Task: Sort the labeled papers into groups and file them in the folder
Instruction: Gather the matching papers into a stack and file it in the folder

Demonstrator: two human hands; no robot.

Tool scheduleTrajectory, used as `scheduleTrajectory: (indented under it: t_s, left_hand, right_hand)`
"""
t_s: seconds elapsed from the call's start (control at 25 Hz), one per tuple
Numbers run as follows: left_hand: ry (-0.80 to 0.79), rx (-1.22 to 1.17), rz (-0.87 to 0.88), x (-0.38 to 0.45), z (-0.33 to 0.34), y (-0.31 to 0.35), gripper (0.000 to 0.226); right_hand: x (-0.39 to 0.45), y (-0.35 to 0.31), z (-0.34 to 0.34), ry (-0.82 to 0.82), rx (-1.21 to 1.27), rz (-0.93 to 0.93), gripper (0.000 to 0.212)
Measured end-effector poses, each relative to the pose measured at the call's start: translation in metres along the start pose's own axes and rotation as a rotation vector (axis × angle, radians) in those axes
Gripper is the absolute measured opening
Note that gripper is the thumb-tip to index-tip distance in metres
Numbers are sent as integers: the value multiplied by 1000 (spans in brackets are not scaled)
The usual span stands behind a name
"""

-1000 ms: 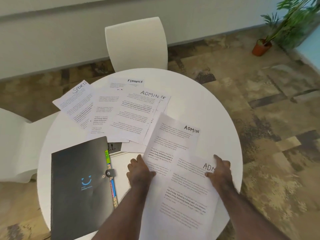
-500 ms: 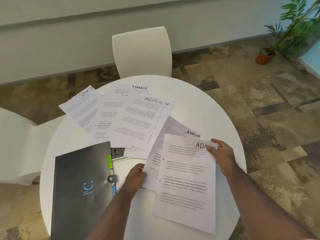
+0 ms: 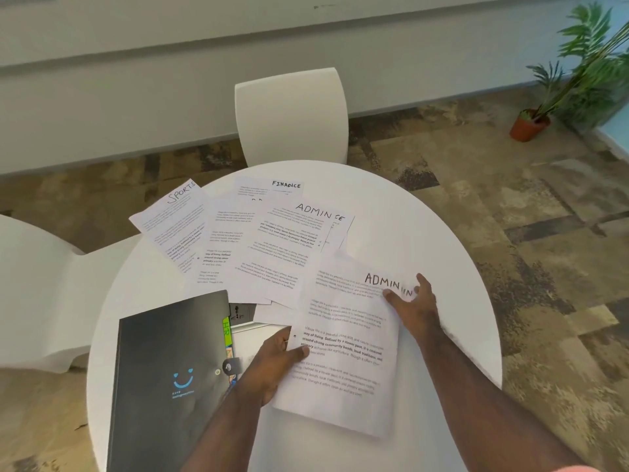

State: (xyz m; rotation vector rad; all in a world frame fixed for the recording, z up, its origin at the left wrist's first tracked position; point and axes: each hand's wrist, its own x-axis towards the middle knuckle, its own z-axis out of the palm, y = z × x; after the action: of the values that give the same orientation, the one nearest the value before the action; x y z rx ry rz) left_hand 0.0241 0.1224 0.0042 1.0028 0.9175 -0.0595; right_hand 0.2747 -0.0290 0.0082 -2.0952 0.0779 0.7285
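Two stacked ADMIN sheets (image 3: 343, 338) lie near the table's front right, the top one nearly covering the lower. My left hand (image 3: 272, 364) pinches their left edge, thumb on top. My right hand (image 3: 413, 304) holds the top right corner by the label. Behind them spread more papers: a third ADMIN sheet (image 3: 289, 250), a FINANCE sheet (image 3: 269, 187), a SPORTS sheet (image 3: 170, 219), and others partly hidden underneath. The black folder (image 3: 170, 376) with a blue smile mark lies shut at the front left, coloured tabs (image 3: 227, 332) showing at its right edge.
The round white table (image 3: 425, 240) carries everything. A white chair (image 3: 292, 114) stands behind it and another (image 3: 37, 291) at the left. A potted plant (image 3: 531, 124) sits on the patterned floor at the far right. A small socket panel (image 3: 240, 313) shows beside the folder.
The top ADMIN sheet has slid up and left over the lower ADMIN sheet, so the two now nearly line up. My left hand moved from the table onto their left edge.
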Motion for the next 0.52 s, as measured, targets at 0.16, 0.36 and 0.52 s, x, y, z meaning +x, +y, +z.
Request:
scheduleTrajectory:
  t_s: [0.16, 0.36, 0.52]
  left_hand:
    - [-66, -112, 92, -8, 2, 33, 35]
    - [-39, -155, 141, -2, -1, 63, 32]
    - [-17, -195, 87, 6, -7, 64, 32]
  right_hand:
    - [-22, -10, -13, -432, 237, 334, 107]
    - [-34, -7, -8, -785, 420, 288, 65]
    - [-47, -4, 14, -637, 327, 306, 56]
